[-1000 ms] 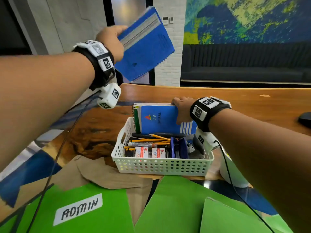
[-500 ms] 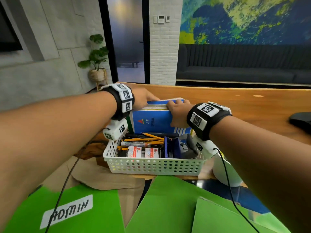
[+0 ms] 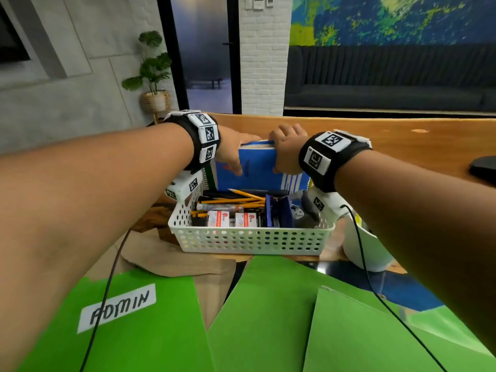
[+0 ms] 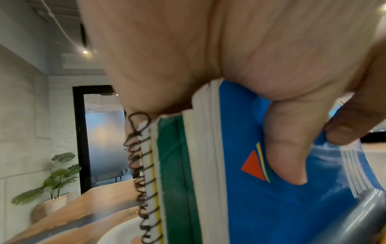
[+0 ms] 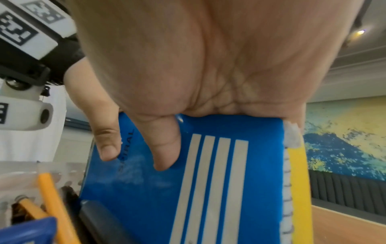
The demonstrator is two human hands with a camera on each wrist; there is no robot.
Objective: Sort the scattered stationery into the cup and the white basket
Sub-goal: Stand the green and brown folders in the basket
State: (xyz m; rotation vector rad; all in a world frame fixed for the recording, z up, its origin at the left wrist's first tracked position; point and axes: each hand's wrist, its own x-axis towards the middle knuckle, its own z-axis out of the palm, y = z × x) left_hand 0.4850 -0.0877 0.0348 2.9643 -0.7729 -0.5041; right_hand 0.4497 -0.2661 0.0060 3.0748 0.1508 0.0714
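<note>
The white basket (image 3: 252,240) sits on the wooden table and holds pencils (image 3: 241,200), small eraser boxes (image 3: 230,218) and a blue item (image 3: 279,210). A stack of notebooks (image 3: 257,170) stands upright along its back wall, blue cover (image 4: 271,198) facing me. My left hand (image 3: 233,154) grips the stack's top left corner, thumb (image 4: 279,148) on the blue cover. My right hand (image 3: 287,151) grips the top right, thumb (image 5: 165,145) on the cover (image 5: 146,198). Behind the blue one are a green-edged notebook (image 4: 175,165) and a wire spiral. The white cup (image 3: 367,248) stands right of the basket, partly hidden by my right arm.
Green folders (image 3: 268,318), one labelled ADMIN, lie at the near edge with brown paper (image 3: 171,256) under them. A black mouse (image 3: 483,167) sits at the far right of the table (image 3: 389,146). Wrist cables hang beside the basket.
My left hand brought the raised blue notebook down to the stack in the basket. Both hands now hold the stack's top edge, and my right hand shifted up along it.
</note>
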